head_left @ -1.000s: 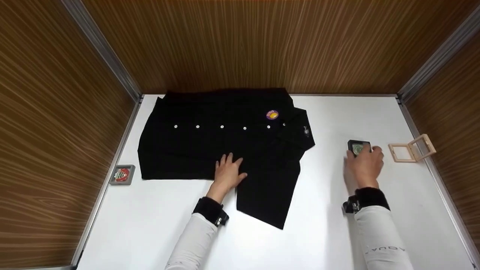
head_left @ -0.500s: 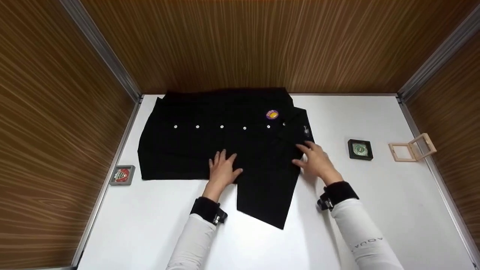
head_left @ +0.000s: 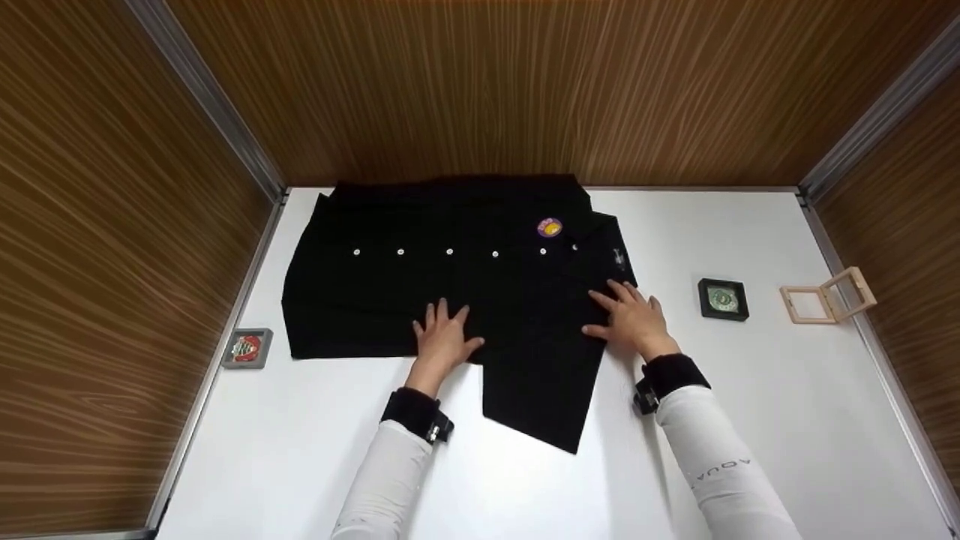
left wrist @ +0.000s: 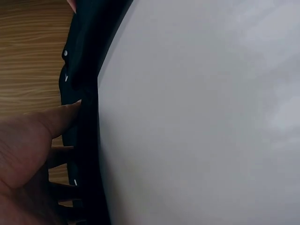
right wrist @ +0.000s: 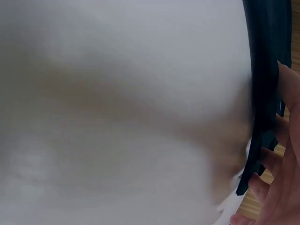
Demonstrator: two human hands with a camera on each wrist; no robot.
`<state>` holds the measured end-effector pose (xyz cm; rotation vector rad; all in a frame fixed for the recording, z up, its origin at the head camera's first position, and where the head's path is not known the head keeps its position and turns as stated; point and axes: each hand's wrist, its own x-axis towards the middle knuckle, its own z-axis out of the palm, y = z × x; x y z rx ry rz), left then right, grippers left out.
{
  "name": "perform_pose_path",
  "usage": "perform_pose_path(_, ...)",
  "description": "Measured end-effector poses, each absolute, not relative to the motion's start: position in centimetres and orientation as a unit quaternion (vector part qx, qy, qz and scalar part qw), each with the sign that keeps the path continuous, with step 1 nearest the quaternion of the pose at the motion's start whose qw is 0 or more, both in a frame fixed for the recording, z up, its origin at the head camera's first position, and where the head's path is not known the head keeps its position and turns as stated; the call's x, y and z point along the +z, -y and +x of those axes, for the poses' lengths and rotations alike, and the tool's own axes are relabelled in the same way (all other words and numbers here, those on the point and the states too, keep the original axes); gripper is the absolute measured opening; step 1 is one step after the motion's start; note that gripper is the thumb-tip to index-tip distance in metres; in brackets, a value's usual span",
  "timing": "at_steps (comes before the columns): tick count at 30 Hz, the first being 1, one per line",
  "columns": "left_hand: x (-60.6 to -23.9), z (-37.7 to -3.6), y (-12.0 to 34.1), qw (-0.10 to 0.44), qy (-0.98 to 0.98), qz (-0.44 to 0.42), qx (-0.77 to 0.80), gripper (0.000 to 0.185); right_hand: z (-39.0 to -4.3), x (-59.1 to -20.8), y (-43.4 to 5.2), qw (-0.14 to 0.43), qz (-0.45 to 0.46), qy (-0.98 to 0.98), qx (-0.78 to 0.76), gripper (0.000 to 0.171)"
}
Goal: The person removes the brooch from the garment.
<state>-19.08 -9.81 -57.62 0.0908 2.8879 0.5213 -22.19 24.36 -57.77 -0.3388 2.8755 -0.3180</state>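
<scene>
Shirt [head_left: 457, 277] | black, spread flat on white table [head_left: 750, 420] | both my hands flat, fingers spread: left hand [head_left: 441, 339] on hem, right hand [head_left: 634, 319] by collar | soft, light, likely limp; grip edges.

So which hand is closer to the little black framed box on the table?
Right. The right hand lies flat on the black shirt edge, just left of the black box. The left hand rests on the shirt's lower middle, far further left.
</scene>
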Motion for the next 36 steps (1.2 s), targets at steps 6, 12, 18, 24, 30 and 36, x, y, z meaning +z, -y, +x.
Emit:
perform_pose_path(6, -57.6, -19.1, 9.6, 0.11, -0.978, 0.04, 0.17, 0.07, -22.1, -58.1, -25.0, 0.105, -0.115, -0.981, -0.115, 0.077)
perform_pose_path(12, -57.7, -18.6, 9.7, 0.11, -0.978, 0.048, 0.168, 0.069, -21.4, -57.8, -25.3, 0.11, -0.113, -0.982, -0.108, 0.077)
perform_pose_path(18, -57.3, -18.0, 9.6, 0.112, -0.979, 0.057, 0.163, 0.07, -20.7, -57.5, -25.3, 0.121, -0.115, -0.98, -0.107, 0.079)
perform_pose_path(24, -56.9, -17.6, 9.6, 0.119, -0.978, 0.061, 0.157, 0.071, -20.3, -57.3, -25.4, 0.117, -0.117, -0.981, -0.105, 0.079)
perform_pose_path(30, -56.9, -17.4, 9.5, 0.119, -0.978, 0.066, 0.156, 0.07, -19.9, -57.0, -25.5, 0.115, -0.117, -0.981, -0.099, 0.081)
perform_pose_path(36, -57.0, -17.3, 9.3, 0.118, -0.978, 0.076, 0.157, 0.07, -19.6, -57.0, -25.7, 0.116, -0.113, -0.982, -0.097, 0.082)
